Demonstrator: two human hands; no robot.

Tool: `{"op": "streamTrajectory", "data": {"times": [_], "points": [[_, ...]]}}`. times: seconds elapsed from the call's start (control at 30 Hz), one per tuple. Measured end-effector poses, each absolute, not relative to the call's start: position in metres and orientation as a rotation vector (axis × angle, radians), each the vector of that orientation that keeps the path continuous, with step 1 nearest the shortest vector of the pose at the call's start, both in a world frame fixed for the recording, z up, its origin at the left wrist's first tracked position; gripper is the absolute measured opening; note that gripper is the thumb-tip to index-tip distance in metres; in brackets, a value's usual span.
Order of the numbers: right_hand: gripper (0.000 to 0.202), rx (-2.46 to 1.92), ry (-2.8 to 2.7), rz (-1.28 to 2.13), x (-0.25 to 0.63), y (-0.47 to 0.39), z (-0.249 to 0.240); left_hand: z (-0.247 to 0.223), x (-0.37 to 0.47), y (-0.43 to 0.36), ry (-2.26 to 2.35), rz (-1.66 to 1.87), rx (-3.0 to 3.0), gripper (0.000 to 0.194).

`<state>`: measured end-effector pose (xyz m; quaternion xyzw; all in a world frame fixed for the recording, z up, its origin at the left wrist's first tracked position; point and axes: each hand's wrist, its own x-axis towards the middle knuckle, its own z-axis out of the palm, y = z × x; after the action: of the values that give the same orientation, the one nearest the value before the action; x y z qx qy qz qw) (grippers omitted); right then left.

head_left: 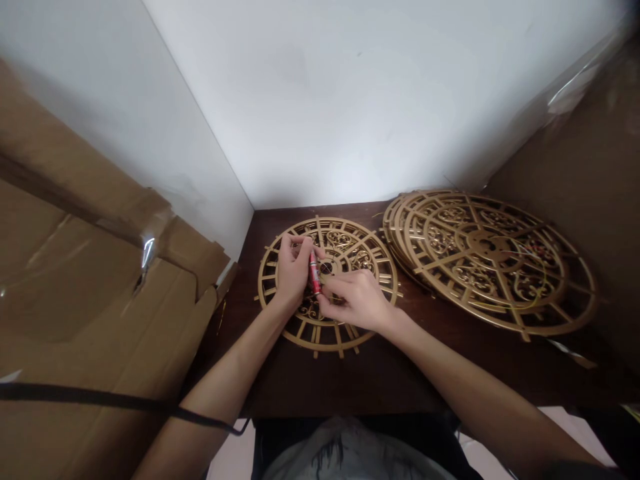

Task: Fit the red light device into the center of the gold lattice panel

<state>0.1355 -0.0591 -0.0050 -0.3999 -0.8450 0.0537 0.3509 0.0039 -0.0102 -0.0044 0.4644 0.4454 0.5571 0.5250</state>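
A small red tube with white print (315, 272) is held upright-slanting between my two hands, above a round gold openwork frame (320, 346) lying flat on the dark table. My left hand (295, 267) pinches the tube's upper end between its fingers. At the tube's lower end, the fingertips of my right hand (353, 299) close round it. Scrollwork and a dark centre show in the frame between and beside my hands; part of it is hidden under them.
Several similar gold round frames (523, 330) are stacked, overlapping, on the right of the dark wooden table (350, 387). Cardboard (100, 287) stands at the left, with a black cord (120, 401) across it. A white wall (350, 100) rises behind; brown wrapped material (575, 153) is at the right.
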Motion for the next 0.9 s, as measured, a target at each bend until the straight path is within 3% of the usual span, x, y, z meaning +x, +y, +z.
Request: {"op": "streamTrajectory", "data": {"times": [0.9], "points": [[0.026,-1.026,-2.277,0.233,0.1382,-0.0570,-0.0093,-0.0035,0.0045,-0.0104,1.098,1.321,1.139,0.023]]}}
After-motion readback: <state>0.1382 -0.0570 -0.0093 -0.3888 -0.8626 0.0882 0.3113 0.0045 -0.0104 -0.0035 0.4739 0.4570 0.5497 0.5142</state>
